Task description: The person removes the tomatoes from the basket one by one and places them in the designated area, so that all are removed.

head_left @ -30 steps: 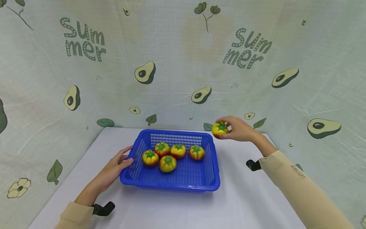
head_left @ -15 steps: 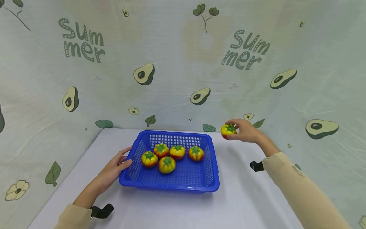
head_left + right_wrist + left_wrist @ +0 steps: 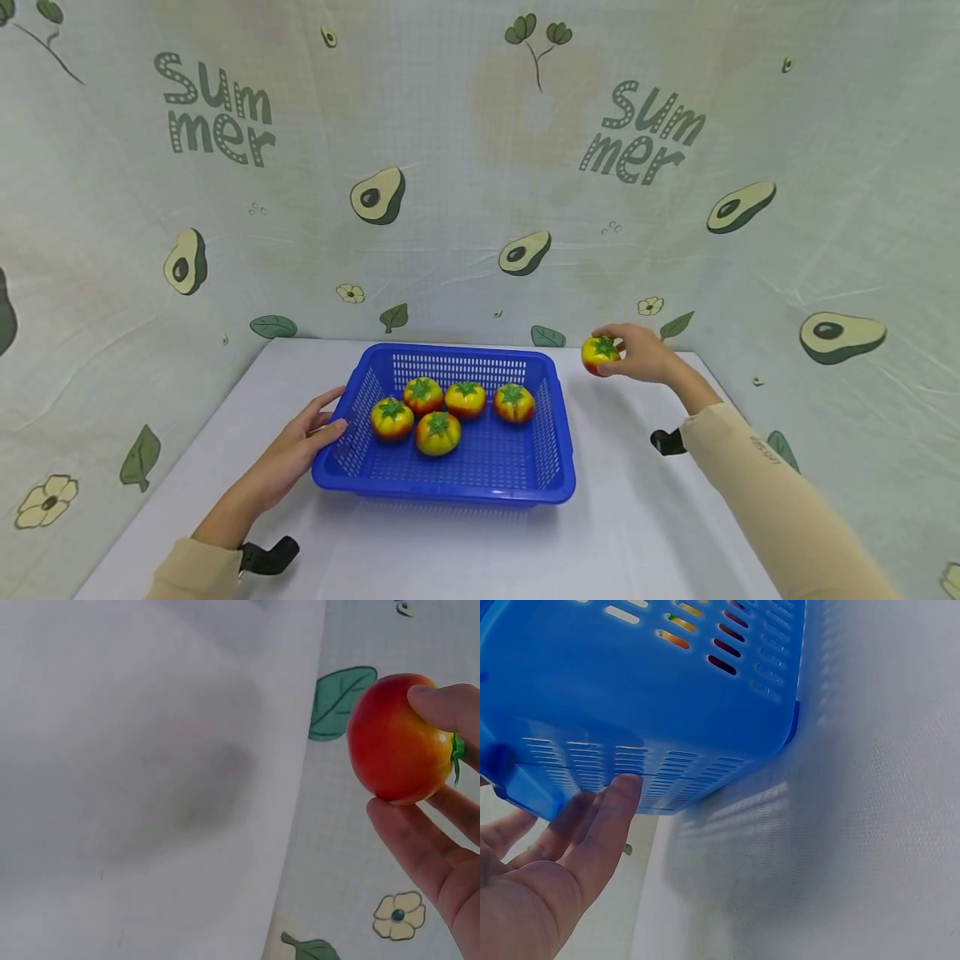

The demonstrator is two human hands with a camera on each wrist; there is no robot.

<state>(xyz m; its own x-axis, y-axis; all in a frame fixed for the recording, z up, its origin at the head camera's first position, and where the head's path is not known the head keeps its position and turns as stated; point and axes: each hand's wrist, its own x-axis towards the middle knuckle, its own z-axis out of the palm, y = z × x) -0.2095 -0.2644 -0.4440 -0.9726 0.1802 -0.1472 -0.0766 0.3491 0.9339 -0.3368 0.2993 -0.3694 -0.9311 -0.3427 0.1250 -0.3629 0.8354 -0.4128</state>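
In the head view, a blue plastic basket point(image 3: 480, 467) with slotted walls stands on the table. Several red-and-yellow tomatoes with green leafy tops lie inside, among them a front tomato point(image 3: 438, 433) and one tomato point(image 3: 513, 403) apart at the right. My left hand point(image 3: 288, 454) holds the basket's left rim, its fingers against the slotted outer wall point(image 3: 667, 765) in the left wrist view. Right of the basket, my right hand point(image 3: 640, 353) grips another tomato point(image 3: 397, 739) between thumb and fingers. That tomato hangs above the table, its shadow on the white surface below.
The white table point(image 3: 450, 558) meets a pale cloth backdrop point(image 3: 450, 275) printed with avocados, leaves and lettering, which closes in the back and both sides. Black wrist devices, such as the left strap point(image 3: 270, 556), stick out beside the sleeves.
My right hand has carried its tomato to the right, away from the basket, then a little lower. The left hand stays at the rim, and the basket with its tomatoes has not moved.
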